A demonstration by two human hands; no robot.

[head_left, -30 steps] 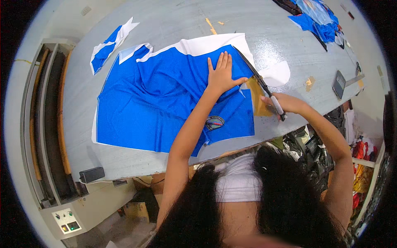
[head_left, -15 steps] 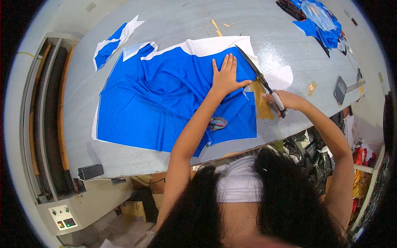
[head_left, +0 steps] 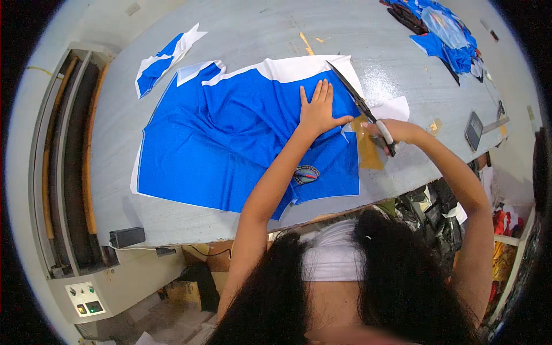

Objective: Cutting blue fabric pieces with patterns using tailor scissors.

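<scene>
My left hand point(head_left: 320, 114) lies flat with fingers spread on a blue fabric piece point(head_left: 190, 155) with white edges and a small round emblem. The cloth is rumpled across its middle. In my right hand point(head_left: 397, 131) is a pair of black scissors point(head_left: 359, 100), its handle wrapped in something white. The long blades point away from me along the cloth's upper right edge, beside the white border. Under and beside the scissors are a brown tape-like patch point(head_left: 369, 150) on the table and a white scrap point(head_left: 398, 107).
The grey table point(head_left: 241, 34) also holds a blue-and-white offcut point(head_left: 164, 61), a pile of blue and dark cloth point(head_left: 448, 34), a grey handheld device point(head_left: 474, 131) and a small black box point(head_left: 127, 237). A roller machine point(head_left: 72, 155) stands left. Black plastic bags point(head_left: 431, 213) lie below the table's edge.
My right hand and the scissors have moved slightly farther forward along the cloth's edge. My left hand stays flat on the fabric. The whole view has shifted a little.
</scene>
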